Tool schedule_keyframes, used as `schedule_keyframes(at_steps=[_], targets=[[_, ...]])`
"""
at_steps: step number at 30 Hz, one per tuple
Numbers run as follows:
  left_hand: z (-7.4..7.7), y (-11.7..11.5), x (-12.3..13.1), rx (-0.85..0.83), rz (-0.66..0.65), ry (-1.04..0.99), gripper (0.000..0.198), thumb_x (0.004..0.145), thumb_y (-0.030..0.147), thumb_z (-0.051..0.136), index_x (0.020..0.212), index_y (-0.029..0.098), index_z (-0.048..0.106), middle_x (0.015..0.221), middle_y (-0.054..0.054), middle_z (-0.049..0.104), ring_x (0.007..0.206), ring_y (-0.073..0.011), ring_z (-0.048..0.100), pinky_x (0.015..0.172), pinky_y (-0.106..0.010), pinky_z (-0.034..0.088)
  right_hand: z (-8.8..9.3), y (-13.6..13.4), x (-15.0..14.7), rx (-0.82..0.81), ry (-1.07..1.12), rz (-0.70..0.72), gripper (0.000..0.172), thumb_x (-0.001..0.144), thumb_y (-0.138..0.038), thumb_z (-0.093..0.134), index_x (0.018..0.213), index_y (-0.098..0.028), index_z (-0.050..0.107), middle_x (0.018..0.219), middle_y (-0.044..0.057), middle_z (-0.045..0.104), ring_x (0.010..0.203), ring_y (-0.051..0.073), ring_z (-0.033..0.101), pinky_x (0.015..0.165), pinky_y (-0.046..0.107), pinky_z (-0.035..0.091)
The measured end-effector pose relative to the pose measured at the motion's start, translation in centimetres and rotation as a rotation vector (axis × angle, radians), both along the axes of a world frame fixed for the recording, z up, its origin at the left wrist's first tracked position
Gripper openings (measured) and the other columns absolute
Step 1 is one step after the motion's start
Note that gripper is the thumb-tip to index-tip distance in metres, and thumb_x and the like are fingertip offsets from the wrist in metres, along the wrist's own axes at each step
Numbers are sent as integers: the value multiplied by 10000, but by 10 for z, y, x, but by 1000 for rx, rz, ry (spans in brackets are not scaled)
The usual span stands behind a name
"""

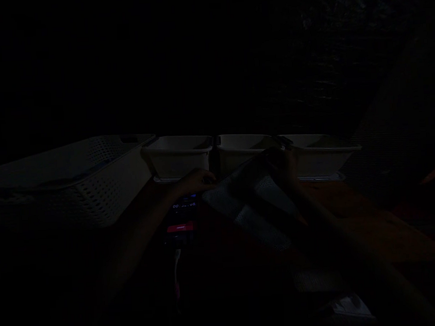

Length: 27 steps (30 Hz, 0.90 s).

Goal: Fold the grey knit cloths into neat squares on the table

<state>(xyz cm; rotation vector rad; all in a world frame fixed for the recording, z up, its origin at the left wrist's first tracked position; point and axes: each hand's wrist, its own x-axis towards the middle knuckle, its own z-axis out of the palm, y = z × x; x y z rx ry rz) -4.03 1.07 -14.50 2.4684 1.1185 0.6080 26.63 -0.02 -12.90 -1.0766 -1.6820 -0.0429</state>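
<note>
Dim table (370, 223), left hand (196, 181), perhaps touching cloth (256, 214)

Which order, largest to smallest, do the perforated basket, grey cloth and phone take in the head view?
1. perforated basket, though nearness to the camera may flatter it
2. grey cloth
3. phone

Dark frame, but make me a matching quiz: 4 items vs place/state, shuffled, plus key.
Things:
1. perforated basket
2. phone
3. grey cloth
4. white bins

Place or state:
A. three in a row at the back
B. screen lit, showing a red bar
C. far left, the largest container
D. stretched between the left hand and the right hand

Pairs: 1-C, 2-B, 3-D, 4-A
</note>
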Motion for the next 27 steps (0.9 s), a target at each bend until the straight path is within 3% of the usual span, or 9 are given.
schedule_keyframes(at_steps=[3,8,15,20,27], targets=[[-2,4,-3,0,26,16,312,764,353,653,984,135,684,939,-74,706,848,-192,638,727,-260,445,4,1,7,36,72,-47,290,780,-392,580,917,-150,662,842,92,662,685,161,607,601,266,463],[0,5,-7,-15,12,35,281,792,367,615,938,146,710,927,-56,718,856,-194,640,739,-253,440,10,2,19,5,128,-89,475,796,-432,577,1181,-155,604,861,89,663,655,144,589,571,253,446],[7,1,-9,-21,41,-5,320,809,437,589,902,157,712,860,-45,714,798,-194,642,712,-266,444,15,5,32,38,187,-114,395,786,-429,591,1033,-126,651,793,93,652,655,153,588,542,240,421],[9,6,-10,-4,97,-221,387,793,492,587,947,148,675,978,-59,689,937,-221,616,832,-315,451,17,14,50,-52,196,-58,394,750,-445,617,974,-121,648,898,133,664,731,204,626,575,283,469],[18,8,-6,-182,185,-643,371,734,453,648,940,143,646,954,-65,681,924,-215,621,829,-334,471,35,0,59,-289,326,210,357,706,-420,660,940,-154,620,854,111,650,694,179,608,547,261,467]])
